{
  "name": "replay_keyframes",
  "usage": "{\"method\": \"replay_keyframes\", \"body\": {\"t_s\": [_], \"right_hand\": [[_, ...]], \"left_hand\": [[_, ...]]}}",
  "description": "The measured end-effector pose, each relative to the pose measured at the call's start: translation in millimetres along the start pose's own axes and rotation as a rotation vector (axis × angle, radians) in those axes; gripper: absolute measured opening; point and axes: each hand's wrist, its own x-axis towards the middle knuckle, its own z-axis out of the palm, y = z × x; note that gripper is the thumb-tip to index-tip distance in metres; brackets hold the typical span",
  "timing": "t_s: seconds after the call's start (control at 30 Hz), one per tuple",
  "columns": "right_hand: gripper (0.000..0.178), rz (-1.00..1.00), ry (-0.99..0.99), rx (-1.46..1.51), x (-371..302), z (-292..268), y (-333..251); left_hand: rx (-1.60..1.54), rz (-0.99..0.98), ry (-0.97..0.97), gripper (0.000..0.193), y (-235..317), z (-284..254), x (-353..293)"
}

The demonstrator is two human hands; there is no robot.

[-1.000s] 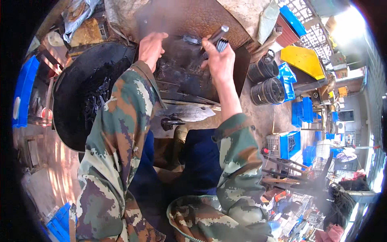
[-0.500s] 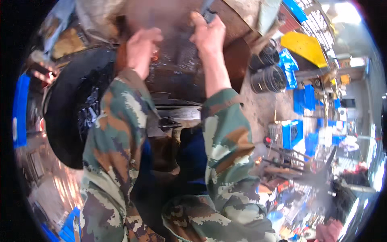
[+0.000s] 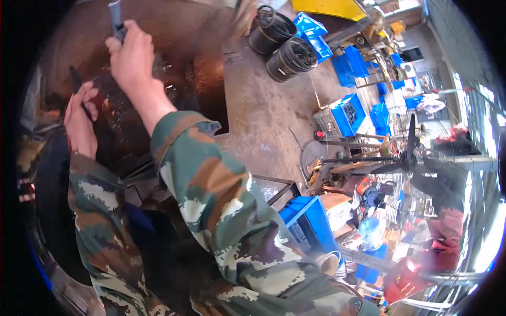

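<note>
My right hand point(image 3: 136, 60) is closed around a tool with a grey cylindrical end point(image 3: 115, 15) and a dark part by the thumb. Lower and to the left, my left hand point(image 3: 81, 116) has its fingers curled on a thin dark rod-like piece point(image 3: 75, 79), whose kind I cannot make out. Both hands are above a brown, rusty-looking work surface point(image 3: 174, 31) with wet, shiny dark patches. Camouflage sleeves cover my forearms. A large black round pan point(image 3: 55, 205) lies partly hidden beside my left sleeve.
Two black buckets point(image 3: 290, 62) stand on the concrete floor point(image 3: 258, 121) to the right, near a yellow panel point(image 3: 332, 8). Blue crates point(image 3: 308, 224) are scattered along the right side. A black fan point(image 3: 408, 152) and a cluttered bench area point(image 3: 379, 195) lie farther right.
My view has swung to the right, so hands and work surface now appear farther left. More floor and crates show. The thin dark piece at my left hand has come into sight.
</note>
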Motion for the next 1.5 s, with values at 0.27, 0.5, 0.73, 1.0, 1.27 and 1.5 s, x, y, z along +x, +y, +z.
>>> {"method": "replay_keyframes", "body": {"t_s": [0.27, 0.5, 0.73, 1.0, 1.27, 1.5], "right_hand": [[0.027, -0.014, -0.011, -0.008, -3, -8, 9], [0.028, 0.060, -0.123, 0.040, -2, 2, -9], [0.034, -0.023, -0.088, -0.076, 10, -14, 4], [0.037, 0.035, -0.066, 0.020, 2, 8, 6], [0.034, 0.038, 0.030, 0.036, 1, 9, 13], [0.032, 0.016, 0.049, 0.062, 2, 13, 6]], "left_hand": [[0.110, -0.031, 0.017, 0.030, -12, 4, -4], [0.095, -0.001, 0.068, 0.029, 10, -11, -3], [0.010, 0.076, 0.005, 0.029, 16, 22, -17], [0.005, 0.082, -0.076, 0.031, 9, -3, -6], [0.029, -0.014, -0.063, 0.031, -8, -20, 21], [0.037, -0.030, -0.082, 0.029, 6, -21, 17]]}}
